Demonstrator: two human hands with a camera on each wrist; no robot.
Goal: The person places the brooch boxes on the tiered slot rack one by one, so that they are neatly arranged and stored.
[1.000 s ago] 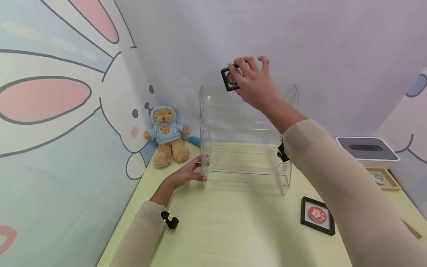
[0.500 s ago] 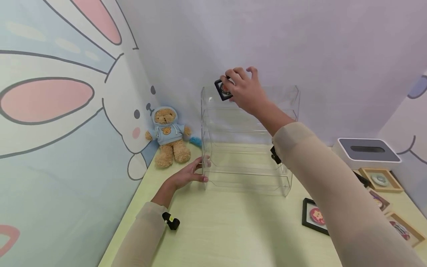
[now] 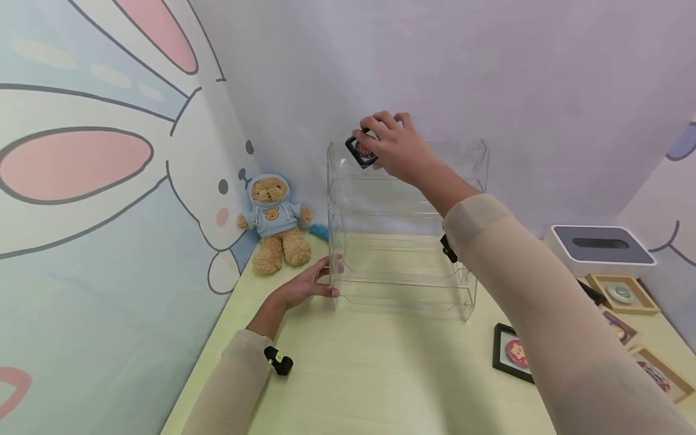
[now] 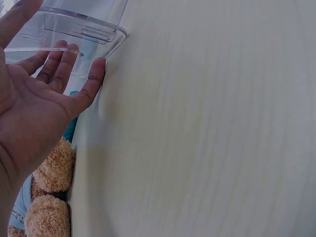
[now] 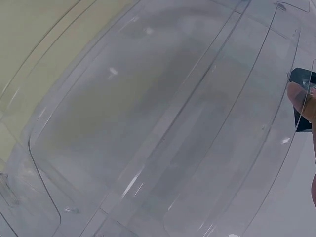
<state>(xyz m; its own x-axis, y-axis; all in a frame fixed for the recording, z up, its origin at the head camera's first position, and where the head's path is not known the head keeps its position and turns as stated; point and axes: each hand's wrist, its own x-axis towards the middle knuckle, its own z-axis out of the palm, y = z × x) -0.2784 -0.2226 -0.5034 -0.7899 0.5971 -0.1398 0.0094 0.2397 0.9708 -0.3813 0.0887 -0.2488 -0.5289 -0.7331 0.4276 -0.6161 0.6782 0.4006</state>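
A clear acrylic tiered rack [image 3: 402, 281] stands on the pale table. At its top left, my right hand [image 3: 399, 145] pinches a small black frame [image 3: 361, 151] with a red and black round piece inside; the frame is tilted. Only the thumb and part of the black frame [image 5: 302, 126] show at the edge of the right wrist view, seen through the clear plastic. My left hand [image 3: 301, 287] rests against the rack's lower left side, fingers spread and fairly straight. In the left wrist view that hand [image 4: 39, 98] touches the clear side panel near its bottom corner.
A teddy bear [image 3: 277, 223] in a blue hoodie sits left of the rack, near a small blue item [image 3: 319, 230]. To the right are a black frame with a red badge [image 3: 516, 353], a white and grey tissue box [image 3: 600, 248] and several wooden frames [image 3: 622, 294].
My right hand has moved down and left with the small black frame, from above the rack to its top left part. The left hand stays at the rack's side.
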